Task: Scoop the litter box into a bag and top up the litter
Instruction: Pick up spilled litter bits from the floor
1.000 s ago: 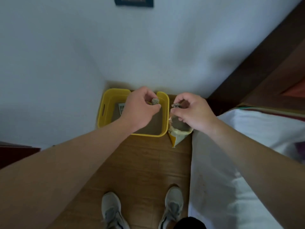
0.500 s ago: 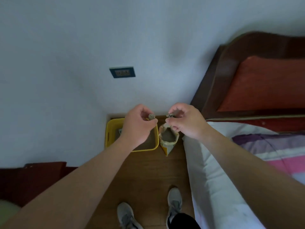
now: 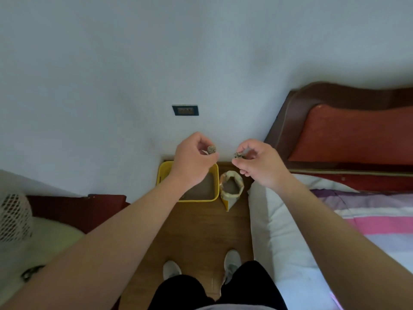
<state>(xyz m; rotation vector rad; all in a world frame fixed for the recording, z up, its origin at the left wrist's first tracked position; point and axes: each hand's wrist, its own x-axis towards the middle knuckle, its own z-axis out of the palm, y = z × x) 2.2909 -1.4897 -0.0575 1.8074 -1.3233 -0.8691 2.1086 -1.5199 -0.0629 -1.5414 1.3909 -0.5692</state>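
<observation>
A yellow litter box (image 3: 215, 185) with grey litter sits on the wooden floor against the white wall. Just right of it stands an open litter bag (image 3: 232, 191) with grey litter inside. My left hand (image 3: 192, 162) is raised above the box and pinches a round grey litter clump (image 3: 211, 149) at its fingertips. Level with it, my right hand (image 3: 257, 163) is up above the bag and pinches a smaller, rough grey clump (image 3: 238, 155). The two hands are apart, and both are well above the floor.
A bed (image 3: 335, 220) with a dark wooden headboard (image 3: 290, 121) and a striped cover fills the right side. A dark red piece of furniture (image 3: 76, 209) and a pale cushion stand at the left. A wall socket (image 3: 185, 110) is above the box. My shoes (image 3: 231, 262) are on the floor.
I have stood up and the view has pulled back from the box. Both hands rose with their clumps and moved a little further apart.
</observation>
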